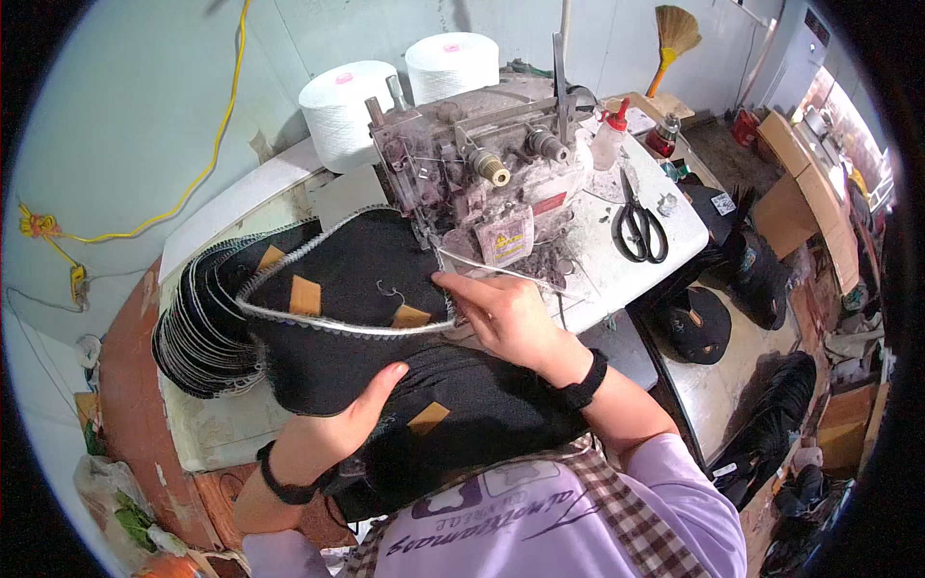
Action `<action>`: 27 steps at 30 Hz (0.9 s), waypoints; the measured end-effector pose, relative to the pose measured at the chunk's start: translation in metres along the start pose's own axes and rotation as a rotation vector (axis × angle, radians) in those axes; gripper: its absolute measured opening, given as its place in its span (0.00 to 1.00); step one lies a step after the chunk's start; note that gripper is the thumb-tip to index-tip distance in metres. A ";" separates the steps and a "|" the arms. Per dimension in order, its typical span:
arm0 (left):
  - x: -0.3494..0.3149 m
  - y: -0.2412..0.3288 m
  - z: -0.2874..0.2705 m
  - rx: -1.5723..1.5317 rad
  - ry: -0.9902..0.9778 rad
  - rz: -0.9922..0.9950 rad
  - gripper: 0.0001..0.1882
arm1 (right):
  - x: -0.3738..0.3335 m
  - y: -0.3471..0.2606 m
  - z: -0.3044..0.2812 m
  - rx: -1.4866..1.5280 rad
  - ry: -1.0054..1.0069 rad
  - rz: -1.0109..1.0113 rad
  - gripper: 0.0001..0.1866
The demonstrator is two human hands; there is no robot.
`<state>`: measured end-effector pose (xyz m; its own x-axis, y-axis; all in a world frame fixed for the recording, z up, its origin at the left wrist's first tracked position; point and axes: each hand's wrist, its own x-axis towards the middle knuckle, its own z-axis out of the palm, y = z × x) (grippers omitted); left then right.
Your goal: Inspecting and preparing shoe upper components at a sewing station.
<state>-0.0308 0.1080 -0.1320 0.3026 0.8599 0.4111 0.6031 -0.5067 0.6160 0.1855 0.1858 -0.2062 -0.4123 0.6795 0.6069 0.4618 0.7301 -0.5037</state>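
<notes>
A black knit fabric piece with white stitching along its edge and tan patches lies at the presser end of a dusty overlock sewing machine. My right hand holds its near edge beside the machine, index finger stretched toward the stitching area. My left hand grips the hanging part of the fabric, thumb on top and the other fingers hidden underneath. More black fabric with a tan patch rests over my lap. A thick stack of black pieces with white-stitched edges sits to the left.
Two white thread cones stand behind the machine. Black scissors and a red-capped bottle are on the white tabletop at right. Black caps lie on a lower surface farther right. A yellow cord hangs on the left wall.
</notes>
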 end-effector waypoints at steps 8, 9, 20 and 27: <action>0.053 -0.066 0.001 0.044 -0.018 -0.595 0.12 | -0.063 -0.031 0.017 -0.027 -0.249 0.043 0.13; 0.053 -0.080 0.002 0.124 0.177 -0.419 0.14 | -0.069 -0.032 0.021 -0.044 -0.246 0.041 0.14; 0.098 -0.071 -0.007 0.824 -0.031 0.094 0.18 | -0.065 -0.029 0.022 -0.116 -0.374 0.059 0.17; 0.031 -0.147 -0.041 1.071 -0.217 -0.114 0.04 | -0.069 -0.016 0.006 -0.036 -0.193 -0.027 0.14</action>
<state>-0.1410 0.2064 -0.1824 0.2648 0.9438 0.1976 0.9323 -0.1982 -0.3027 0.2018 0.1280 -0.2440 -0.5664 0.6634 0.4889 0.4745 0.7476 -0.4647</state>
